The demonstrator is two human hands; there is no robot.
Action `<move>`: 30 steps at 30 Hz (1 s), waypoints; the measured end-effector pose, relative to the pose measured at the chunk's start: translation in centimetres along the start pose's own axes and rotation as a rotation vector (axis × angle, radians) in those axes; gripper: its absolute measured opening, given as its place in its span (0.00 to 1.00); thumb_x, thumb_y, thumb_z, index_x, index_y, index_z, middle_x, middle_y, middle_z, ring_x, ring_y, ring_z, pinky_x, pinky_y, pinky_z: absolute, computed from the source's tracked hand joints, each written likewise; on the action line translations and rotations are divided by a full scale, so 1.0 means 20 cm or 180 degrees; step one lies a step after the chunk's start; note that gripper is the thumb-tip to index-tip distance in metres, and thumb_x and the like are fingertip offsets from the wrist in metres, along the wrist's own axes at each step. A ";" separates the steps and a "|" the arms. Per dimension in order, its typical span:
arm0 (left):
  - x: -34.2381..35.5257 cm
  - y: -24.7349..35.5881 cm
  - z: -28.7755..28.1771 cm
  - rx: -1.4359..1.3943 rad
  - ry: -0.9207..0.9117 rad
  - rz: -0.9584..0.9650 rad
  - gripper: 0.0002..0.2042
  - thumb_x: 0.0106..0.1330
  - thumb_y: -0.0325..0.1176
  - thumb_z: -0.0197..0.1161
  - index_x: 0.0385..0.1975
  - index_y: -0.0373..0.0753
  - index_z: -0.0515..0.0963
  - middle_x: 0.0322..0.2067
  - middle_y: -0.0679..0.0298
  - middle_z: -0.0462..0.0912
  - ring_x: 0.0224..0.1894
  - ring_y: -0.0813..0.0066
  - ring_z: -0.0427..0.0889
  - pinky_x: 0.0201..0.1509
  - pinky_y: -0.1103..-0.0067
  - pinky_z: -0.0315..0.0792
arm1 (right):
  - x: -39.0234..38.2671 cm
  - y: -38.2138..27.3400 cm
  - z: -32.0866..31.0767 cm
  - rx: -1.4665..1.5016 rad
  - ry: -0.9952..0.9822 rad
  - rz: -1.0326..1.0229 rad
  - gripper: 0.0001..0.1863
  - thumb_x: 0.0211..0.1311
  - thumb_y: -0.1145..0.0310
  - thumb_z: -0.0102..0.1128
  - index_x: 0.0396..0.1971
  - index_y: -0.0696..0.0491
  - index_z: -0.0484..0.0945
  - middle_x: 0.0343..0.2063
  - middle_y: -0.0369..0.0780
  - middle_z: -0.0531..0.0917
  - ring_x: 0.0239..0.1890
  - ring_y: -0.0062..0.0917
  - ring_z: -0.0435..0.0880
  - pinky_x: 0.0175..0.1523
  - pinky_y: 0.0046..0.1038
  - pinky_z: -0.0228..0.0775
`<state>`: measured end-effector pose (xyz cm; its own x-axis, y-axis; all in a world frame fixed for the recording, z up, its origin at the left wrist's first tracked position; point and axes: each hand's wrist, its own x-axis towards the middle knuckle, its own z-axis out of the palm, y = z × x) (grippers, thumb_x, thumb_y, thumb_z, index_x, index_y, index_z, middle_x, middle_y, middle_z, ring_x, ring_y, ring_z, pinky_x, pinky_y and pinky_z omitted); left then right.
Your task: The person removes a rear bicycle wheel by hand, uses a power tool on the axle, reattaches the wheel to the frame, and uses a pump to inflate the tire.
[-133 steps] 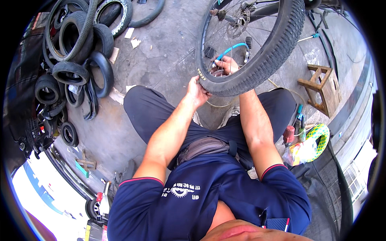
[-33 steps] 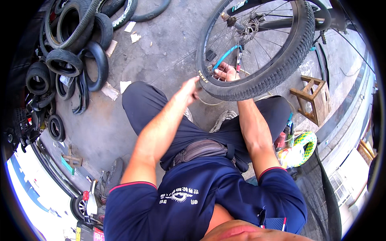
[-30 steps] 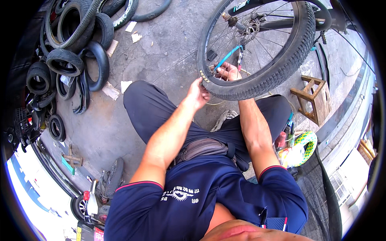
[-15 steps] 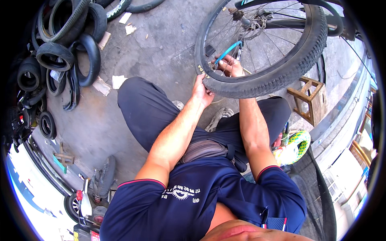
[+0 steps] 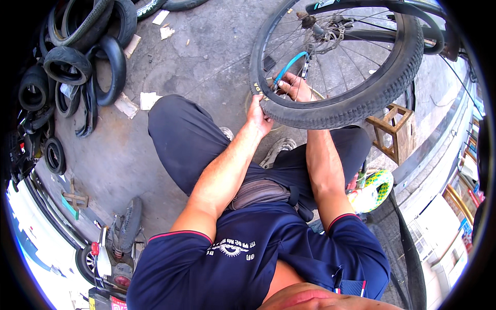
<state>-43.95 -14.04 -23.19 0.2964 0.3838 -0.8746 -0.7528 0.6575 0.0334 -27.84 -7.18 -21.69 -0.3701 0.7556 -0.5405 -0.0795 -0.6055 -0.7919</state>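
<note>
A bicycle wheel with a knobbly black tyre [image 5: 351, 112] is held at a tilt in front of me. My left hand [image 5: 259, 118] is closed on the tyre at its near left edge, thumb on the sidewall. Reaching among the spokes, my right hand [image 5: 298, 89] pinches the end of a short blue hose [image 5: 290, 63] at the inner side of the rim, where the valve would sit. The hose curves up to a slim metal fitting [image 5: 306, 68]. My fingers partly hide the joint between hose end and rim.
A wooden stool [image 5: 391, 133] stands right of the wheel. Old tyres [image 5: 67, 64] are heaped at the far left, with cardboard scraps [image 5: 126, 105] nearby. A yellow-green patterned coil [image 5: 381, 188] lies by my right knee. The bicycle frame [image 5: 372, 35] extends to the upper right.
The view has shifted slightly. My right thumb and fingers sit a little lower around the hose end. My left hand stays on the tyre.
</note>
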 end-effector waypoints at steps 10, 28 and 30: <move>0.02 -0.02 -0.02 0.0058 0.0196 0.0022 0.16 0.70 0.54 0.52 0.36 0.50 0.80 0.25 0.79 0.80 0.23 0.84 0.72 0.24 0.83 0.59 | -0.04 0.15 0.02 0.0448 -0.0140 -0.0021 0.15 0.76 0.68 0.55 0.56 0.57 0.78 0.42 0.35 0.86 0.41 0.18 0.83 0.45 0.24 0.77; 0.00 -0.04 0.06 0.0248 0.0412 -0.0082 0.15 0.66 0.57 0.58 0.31 0.53 0.78 0.22 0.79 0.74 0.23 0.84 0.69 0.27 0.82 0.60 | 0.28 0.72 -0.90 -0.1640 0.2436 0.0080 0.29 0.51 0.47 0.73 0.40 0.59 0.81 0.27 0.40 0.82 0.26 0.31 0.81 0.32 0.35 0.73; 0.00 0.02 -0.06 0.0222 0.0214 0.0115 0.15 0.66 0.57 0.58 0.30 0.53 0.77 0.20 0.79 0.74 0.21 0.84 0.68 0.25 0.83 0.58 | 0.38 0.68 -0.74 -0.1125 0.2054 0.0468 0.27 0.51 0.48 0.73 0.37 0.57 0.82 0.26 0.39 0.80 0.24 0.28 0.79 0.28 0.33 0.67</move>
<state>-44.92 -14.64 -23.68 0.2278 0.3653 -0.9026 -0.7187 0.6884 0.0973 -18.09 -5.92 -40.78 0.2710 0.7355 -0.6209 0.2712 -0.6773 -0.6839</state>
